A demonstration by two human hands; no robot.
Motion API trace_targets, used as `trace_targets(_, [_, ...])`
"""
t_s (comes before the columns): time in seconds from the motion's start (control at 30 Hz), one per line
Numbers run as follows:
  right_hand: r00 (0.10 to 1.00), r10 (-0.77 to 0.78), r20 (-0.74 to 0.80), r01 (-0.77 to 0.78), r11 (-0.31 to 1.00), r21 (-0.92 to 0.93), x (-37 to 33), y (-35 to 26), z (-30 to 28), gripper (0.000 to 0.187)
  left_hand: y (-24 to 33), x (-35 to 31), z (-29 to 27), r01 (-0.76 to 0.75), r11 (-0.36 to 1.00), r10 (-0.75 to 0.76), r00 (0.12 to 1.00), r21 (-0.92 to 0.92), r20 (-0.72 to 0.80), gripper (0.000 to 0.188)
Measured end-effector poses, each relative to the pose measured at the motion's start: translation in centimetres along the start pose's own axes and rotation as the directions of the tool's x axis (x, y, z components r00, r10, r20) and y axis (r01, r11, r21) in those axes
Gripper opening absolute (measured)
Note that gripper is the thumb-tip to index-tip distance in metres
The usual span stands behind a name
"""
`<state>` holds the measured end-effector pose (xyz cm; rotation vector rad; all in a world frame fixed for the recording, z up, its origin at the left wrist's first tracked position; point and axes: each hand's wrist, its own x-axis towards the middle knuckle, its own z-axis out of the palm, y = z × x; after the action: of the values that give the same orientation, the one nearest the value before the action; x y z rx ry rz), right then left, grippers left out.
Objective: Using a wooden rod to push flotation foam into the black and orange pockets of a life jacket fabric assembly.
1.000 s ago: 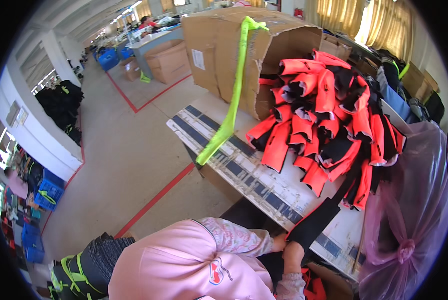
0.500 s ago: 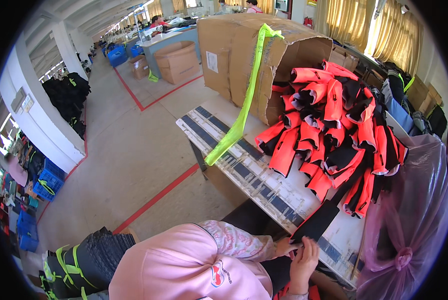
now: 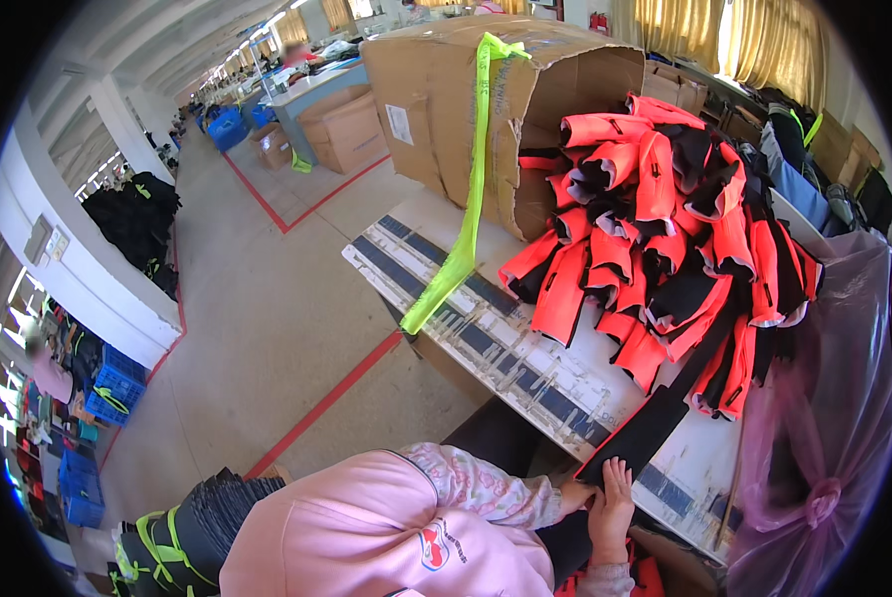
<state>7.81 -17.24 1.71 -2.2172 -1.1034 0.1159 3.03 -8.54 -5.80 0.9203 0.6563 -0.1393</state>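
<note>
A long black fabric piece point(image 3: 640, 435) with a thin red edge lies across the near edge of the table, running up toward a pile of orange-red and black fabric sleeves point(image 3: 655, 189). On its lower end rests my right hand point(image 3: 613, 507), fingers stretched out and flat. My left hand point(image 3: 573, 495) is right beside it at the same end of the fabric; its fingers are mostly hidden behind the right hand. More orange-red pieces point(image 3: 649, 577) show below the table edge, next to my right forearm.
A large cardboard box point(image 3: 436, 119) lies on its side on the worn table point(image 3: 406, 269), its mouth toward the pile. A neon-yellow strip point(image 3: 476, 179) hangs from it. Knotted pink plastic point(image 3: 822, 502) drapes at the right. Strapped black bundles point(image 3: 202, 517) stand at my left.
My right hand has gone from bent, raised fingers to lying flat on the black fabric. The left hand stays close to the fabric's lower end. The whole view has shifted slightly.
</note>
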Motion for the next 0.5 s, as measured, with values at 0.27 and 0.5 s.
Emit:
trace_targets(0.27, [0.99, -0.02, 0.142, 0.04, 0.99, -0.133, -1.5, -1.4, -1.2, 0.063, 5.1, -2.5, -4.3, 0.259, 0.963, -0.263, 0.863, 0.07, 0.431, 0.033])
trace_targets(0.5, [0.982, -0.02, 0.19, 0.045, 0.99, -0.131, -0.6, -1.8, -1.2, 0.063, 8.0, -1.0, -3.3, 0.269, 0.919, -0.362, 0.866, 0.288, 0.346, 0.056])
